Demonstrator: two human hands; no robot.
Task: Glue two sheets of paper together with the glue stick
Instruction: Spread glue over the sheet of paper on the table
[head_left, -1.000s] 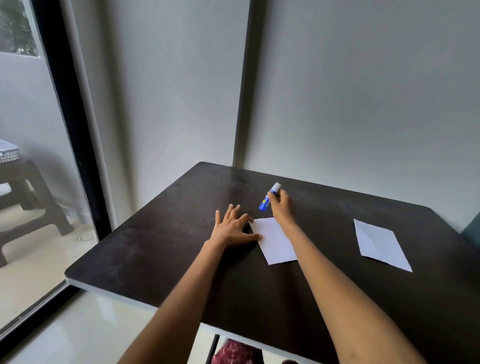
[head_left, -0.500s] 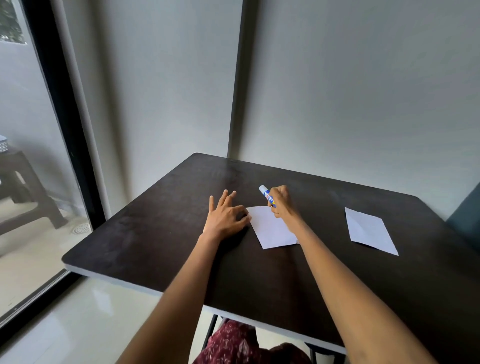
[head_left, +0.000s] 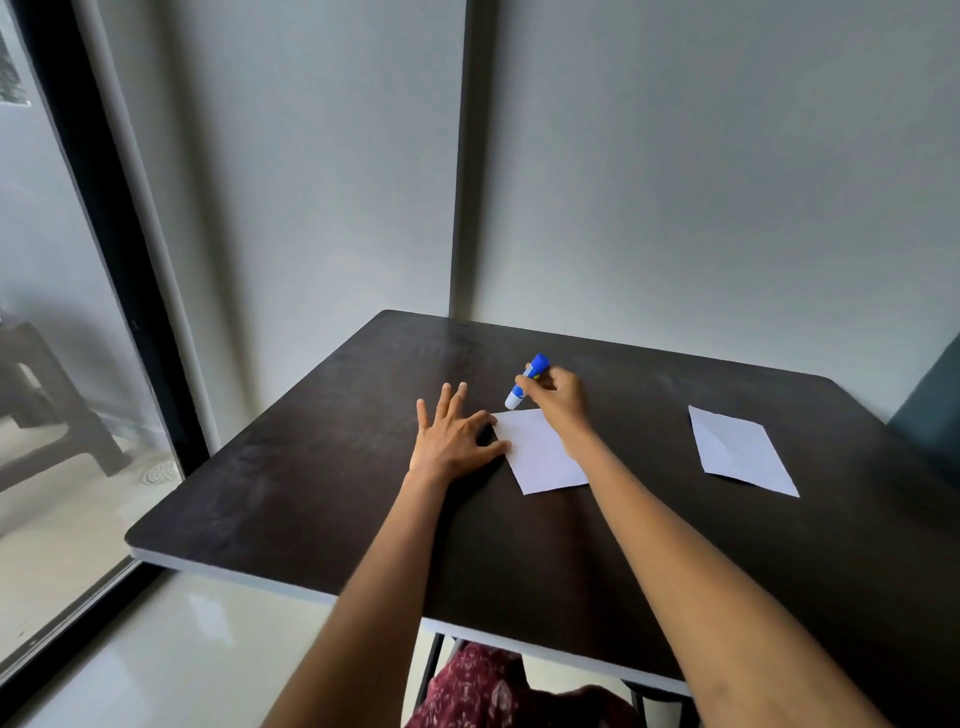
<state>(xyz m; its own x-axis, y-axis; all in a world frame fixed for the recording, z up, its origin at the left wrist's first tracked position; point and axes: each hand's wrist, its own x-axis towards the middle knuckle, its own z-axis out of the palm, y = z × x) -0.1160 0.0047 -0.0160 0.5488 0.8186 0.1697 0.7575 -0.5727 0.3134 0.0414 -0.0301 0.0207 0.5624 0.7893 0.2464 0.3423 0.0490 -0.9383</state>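
Note:
A small white sheet of paper (head_left: 540, 457) lies on the dark table (head_left: 311, 493) in front of me. My left hand (head_left: 452, 436) rests flat with spread fingers, thumb and forefinger touching the sheet's left edge. My right hand (head_left: 561, 397) holds a blue and white glue stick (head_left: 525, 382) tilted, its white end down at the sheet's far left corner. A second white sheet (head_left: 740, 449) lies apart on the right side of the table.
The table stands in a wall corner, with grey walls behind it. A tall glass door with a black frame (head_left: 104, 218) is on the left. A dark teal chair back (head_left: 930, 415) shows at the right edge.
The glue stick has turned over in my right hand, so its white end now points down at the sheet's far corner. My left hand stays at the sheet's left edge.

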